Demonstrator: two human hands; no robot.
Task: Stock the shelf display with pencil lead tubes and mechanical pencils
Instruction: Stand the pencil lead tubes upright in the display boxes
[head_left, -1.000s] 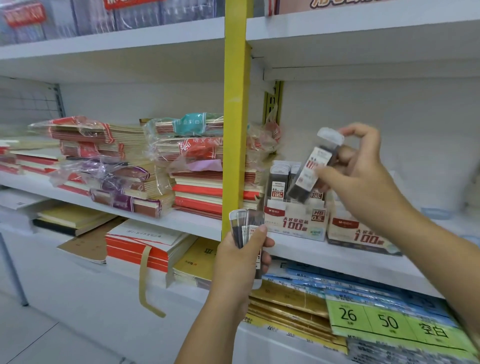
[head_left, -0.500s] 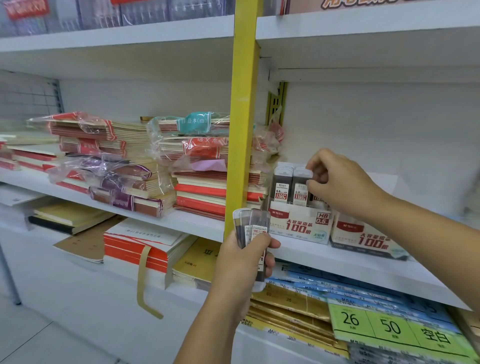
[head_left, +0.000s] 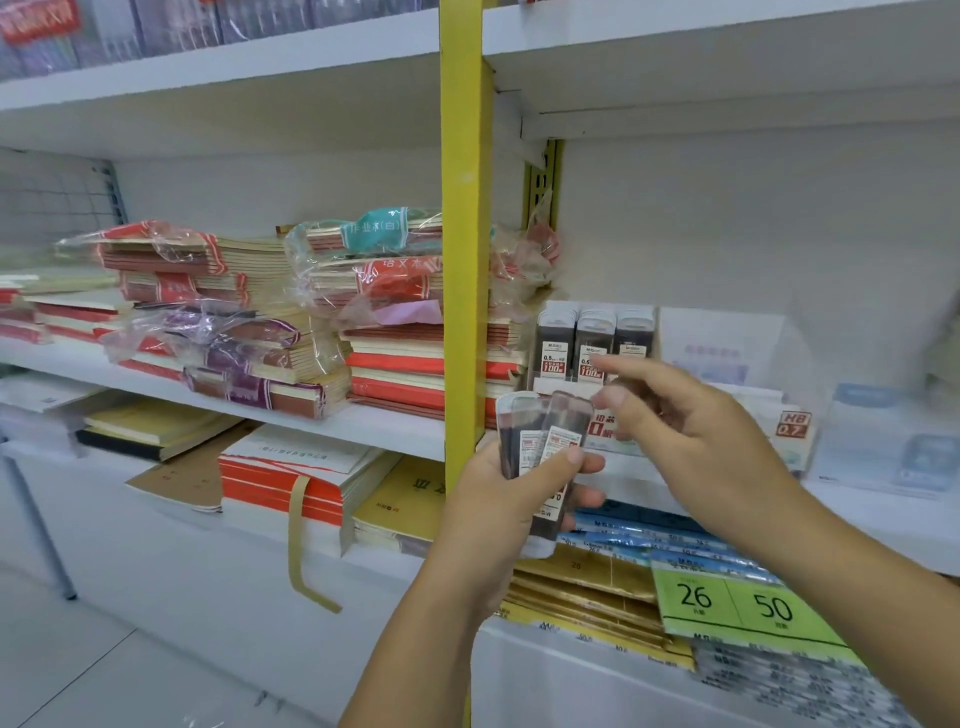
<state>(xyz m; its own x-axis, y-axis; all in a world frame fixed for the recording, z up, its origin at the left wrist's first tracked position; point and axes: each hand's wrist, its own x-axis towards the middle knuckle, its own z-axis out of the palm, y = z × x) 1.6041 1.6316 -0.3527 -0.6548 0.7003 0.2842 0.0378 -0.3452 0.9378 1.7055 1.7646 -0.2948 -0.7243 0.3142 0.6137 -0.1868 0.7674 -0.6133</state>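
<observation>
Left hand (head_left: 498, 499) grasps a fanned bundle of lead tubes (head_left: 540, 441), thumb across their labels and fingers wrapped behind, held in front of the middle shelf (head_left: 395, 426). Right hand (head_left: 696, 431) is empty and relaxed, index extended, thumb tip just beside the top of the rightmost tube in the bundle.

Handling, judged: tubes look like thin, rigid clear plastic, light, smooth-sided, so likely slippery against one another. Best purchase is a pinch on the capped top end, drawing one out lengthwise while the other hand keeps the rest clamped. Leads inside would be brittle; a drop is worth avoiding.

Three standing tubes (head_left: 592, 338) sit upright in the display box (head_left: 602, 431) at the far side of the shelf, just right of the yellow post.

Writing legible: "0.5" and "HB" with a red "100" patch on the standing tubes; "HB 0.7" on the second box (head_left: 792, 426) further right; "26" and "50" on the green tag (head_left: 737, 603) below. Bundle labels are too blurred to read.
</observation>
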